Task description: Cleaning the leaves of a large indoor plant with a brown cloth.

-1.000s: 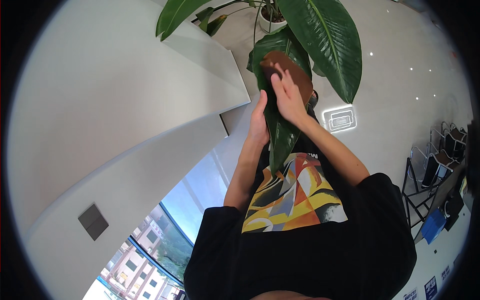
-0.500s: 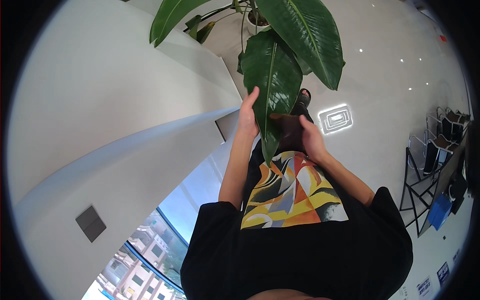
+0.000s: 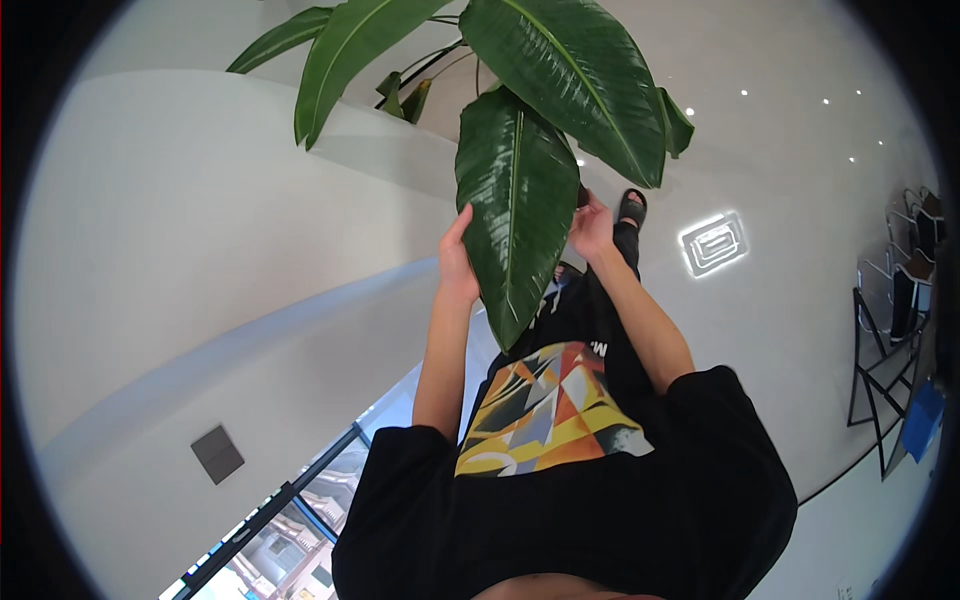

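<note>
Left of the middle leaf (image 3: 515,215) and well below, can see a grey plate (image 3: 218,454) on the white wall (image 3: 130,300), then a strip of window (image 3: 285,555) a little closer. Up and left of the middle leaf, can see a long side leaf (image 3: 345,65). At the middle leaf's left edge, have the left hand (image 3: 457,262) holding on, with thumb at the edge and fingers hidden behind; cannot tell how firmly. Have the middle leaf itself between both hands, tip pointing toward the black shirt (image 3: 600,525). At its right edge, have the right hand (image 3: 592,228) closed on what looks like a brown cloth (image 3: 583,196), with only a dark scrap showing. Farther right of the middle leaf, can see a sandalled foot (image 3: 632,206) near it and chairs (image 3: 908,312) well apart. Judging by cloth and support, probably wiping the leaf, perhaps its underside. Next, would call for steadying lightly on the left and drawing the cloth along without creasing the leaf.
</note>
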